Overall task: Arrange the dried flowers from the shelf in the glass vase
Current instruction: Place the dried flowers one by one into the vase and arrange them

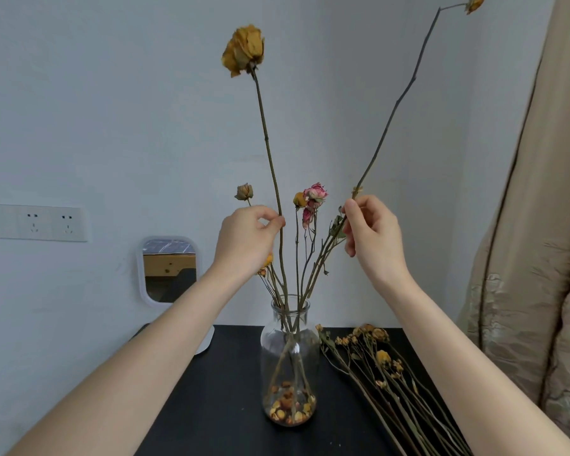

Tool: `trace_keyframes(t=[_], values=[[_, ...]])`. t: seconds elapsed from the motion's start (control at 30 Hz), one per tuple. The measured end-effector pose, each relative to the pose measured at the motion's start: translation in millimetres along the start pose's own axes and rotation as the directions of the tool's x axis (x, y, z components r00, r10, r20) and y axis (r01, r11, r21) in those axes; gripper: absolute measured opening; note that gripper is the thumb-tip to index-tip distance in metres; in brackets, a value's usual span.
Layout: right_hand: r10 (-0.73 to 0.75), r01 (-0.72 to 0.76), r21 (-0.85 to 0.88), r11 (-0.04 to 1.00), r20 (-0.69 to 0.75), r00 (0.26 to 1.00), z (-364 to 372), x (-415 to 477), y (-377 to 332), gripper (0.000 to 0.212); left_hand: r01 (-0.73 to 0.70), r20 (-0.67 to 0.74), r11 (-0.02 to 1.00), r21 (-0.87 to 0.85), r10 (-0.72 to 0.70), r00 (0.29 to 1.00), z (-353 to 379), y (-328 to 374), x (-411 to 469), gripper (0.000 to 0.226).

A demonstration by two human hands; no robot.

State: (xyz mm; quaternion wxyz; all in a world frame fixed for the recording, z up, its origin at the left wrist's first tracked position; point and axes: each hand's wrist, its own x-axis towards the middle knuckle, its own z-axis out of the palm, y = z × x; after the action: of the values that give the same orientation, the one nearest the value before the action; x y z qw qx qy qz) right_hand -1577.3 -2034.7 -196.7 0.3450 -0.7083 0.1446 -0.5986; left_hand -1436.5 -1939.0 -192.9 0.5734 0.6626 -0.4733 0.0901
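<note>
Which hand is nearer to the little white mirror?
Left. The left hand pinches the rose stem right of the mirror; the right hand holds a thinner stem farther right, past the vase.

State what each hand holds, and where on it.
Left hand pinches the tall yellow rose at mid-stem; right hand pinches the long bare-stemmed bud low on its stem, above the glass vase.

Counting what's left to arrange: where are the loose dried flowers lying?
In the head view, the loose dried flowers lie on the black table, just right of the glass vase.
</note>
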Motion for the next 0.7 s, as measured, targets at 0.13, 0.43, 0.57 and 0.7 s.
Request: trace_keyframes(t=[0.13,0.43,0.57,0.7], values=[[0.003,-0.003,-0.020,1.000,0.018,1.000,4,-4,7,0.023,-0.033,0.078,0.980,0.195,0.018,0.997,9,-2,-3,0.014],[0.042,-0.038,-0.065,0.997,0.061,0.997,3,-15,25,0.022,-0.060,0.287,0.863,0.502,-0.101,0.953,32,3,-12,0.022],[0.081,-0.075,-0.083,0.994,0.081,0.993,2,-20,34,0.022,-0.036,0.314,0.835,0.549,-0.166,0.935,46,-10,-24,0.019],[0.119,-0.109,-0.097,0.989,0.097,0.988,3,-22,41,0.021,-0.016,0.353,0.816,0.578,-0.232,0.906,58,-26,-31,0.025]])
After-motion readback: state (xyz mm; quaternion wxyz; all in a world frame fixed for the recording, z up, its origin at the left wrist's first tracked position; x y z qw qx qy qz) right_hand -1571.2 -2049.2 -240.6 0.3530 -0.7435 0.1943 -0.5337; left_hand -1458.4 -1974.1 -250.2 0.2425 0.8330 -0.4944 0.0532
